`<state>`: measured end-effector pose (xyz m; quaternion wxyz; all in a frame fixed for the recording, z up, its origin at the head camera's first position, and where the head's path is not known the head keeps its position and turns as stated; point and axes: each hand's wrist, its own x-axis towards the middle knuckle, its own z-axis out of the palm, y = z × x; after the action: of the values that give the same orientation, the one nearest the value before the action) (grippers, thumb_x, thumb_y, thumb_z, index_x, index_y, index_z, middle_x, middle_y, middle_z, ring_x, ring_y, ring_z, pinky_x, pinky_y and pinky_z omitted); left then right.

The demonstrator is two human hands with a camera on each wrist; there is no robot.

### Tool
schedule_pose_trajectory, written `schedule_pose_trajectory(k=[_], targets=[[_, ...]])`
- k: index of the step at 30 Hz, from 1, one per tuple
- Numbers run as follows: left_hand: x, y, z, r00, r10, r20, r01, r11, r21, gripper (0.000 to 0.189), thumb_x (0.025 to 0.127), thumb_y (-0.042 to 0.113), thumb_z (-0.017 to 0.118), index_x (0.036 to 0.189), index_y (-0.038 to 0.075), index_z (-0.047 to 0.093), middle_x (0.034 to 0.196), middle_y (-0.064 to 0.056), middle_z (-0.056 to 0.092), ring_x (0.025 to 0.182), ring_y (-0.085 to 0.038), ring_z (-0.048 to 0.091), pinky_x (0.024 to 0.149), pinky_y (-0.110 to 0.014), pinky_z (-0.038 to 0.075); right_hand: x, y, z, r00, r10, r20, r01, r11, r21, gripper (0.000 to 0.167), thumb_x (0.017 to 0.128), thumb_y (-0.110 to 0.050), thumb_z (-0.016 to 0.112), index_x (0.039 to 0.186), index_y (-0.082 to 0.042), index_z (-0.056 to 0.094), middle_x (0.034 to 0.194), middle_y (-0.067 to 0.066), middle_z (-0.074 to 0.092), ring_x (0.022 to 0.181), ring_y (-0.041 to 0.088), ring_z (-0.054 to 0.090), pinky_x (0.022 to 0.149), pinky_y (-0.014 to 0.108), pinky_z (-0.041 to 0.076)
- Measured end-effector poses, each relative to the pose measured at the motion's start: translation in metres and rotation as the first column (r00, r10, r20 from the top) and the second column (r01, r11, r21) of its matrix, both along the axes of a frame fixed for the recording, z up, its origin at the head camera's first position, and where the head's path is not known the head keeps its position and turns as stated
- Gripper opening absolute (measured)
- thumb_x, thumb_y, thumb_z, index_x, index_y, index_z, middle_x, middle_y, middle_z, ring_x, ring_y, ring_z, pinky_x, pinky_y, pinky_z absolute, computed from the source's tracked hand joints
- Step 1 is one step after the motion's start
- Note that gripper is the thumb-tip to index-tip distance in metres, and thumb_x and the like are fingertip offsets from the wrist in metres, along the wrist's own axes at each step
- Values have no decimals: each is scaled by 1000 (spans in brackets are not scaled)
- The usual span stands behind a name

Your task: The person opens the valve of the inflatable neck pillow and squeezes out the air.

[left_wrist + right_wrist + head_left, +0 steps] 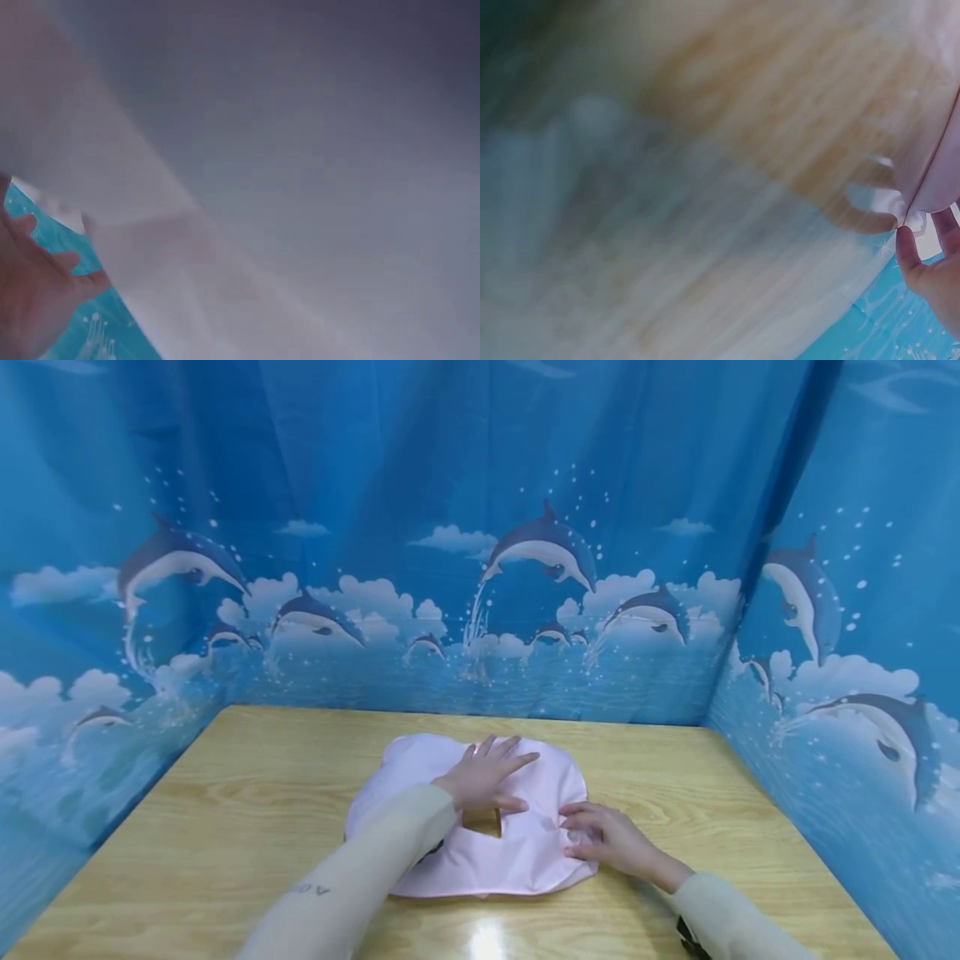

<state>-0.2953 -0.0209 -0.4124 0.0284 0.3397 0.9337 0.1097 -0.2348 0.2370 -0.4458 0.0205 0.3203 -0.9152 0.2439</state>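
A pale pink piece of cloth, with rounded corners and a cut-out in its middle, lies spread on the wooden table. My left hand rests on its upper middle, fingers spread, thumb beside the cut-out. In the left wrist view part of that hand shows at the lower left; pale, blurred fabric covers most of the frame. My right hand holds the cloth's right edge, which puckers between curved fingers and thumb. The right wrist view shows the thumb of this hand right at the cloth's seamed edge.
The light wood table reaches back to a blue curtain printed with dolphins and clouds, which also hangs along both sides. A bright light reflection lies on the tabletop in front of the cloth.
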Motion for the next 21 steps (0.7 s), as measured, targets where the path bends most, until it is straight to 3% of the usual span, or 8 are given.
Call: schedule_pose_trajectory(k=[8,15,21], targets=[[-3,14,-19,999,11,-41,-15,997,-81,77,79,69,45,144,41,15,155,-3,8,138,-42,13,107,-59,21,1,-1,1,999,19,-43,-19,1000,-9,30,77,-36,70,99,-15,69,116,6,62,105,30,58,89,46,46],[-1,12,-23,999,29,27,-27,997,-77,75,80,67,47,144,40,18,155,-4,10,138,-42,9,108,-60,16,2,-1,3,999,16,-41,-17,1000,-9,30,77,-36,70,98,-15,69,115,6,63,105,30,58,89,45,46],[-2,12,-29,999,35,16,-33,992,-119,73,80,69,42,143,42,17,155,-3,9,139,-41,7,110,-58,16,1,-1,2,998,10,-54,-10,1000,-3,29,76,-36,70,97,-16,69,115,5,63,105,30,58,89,46,45]])
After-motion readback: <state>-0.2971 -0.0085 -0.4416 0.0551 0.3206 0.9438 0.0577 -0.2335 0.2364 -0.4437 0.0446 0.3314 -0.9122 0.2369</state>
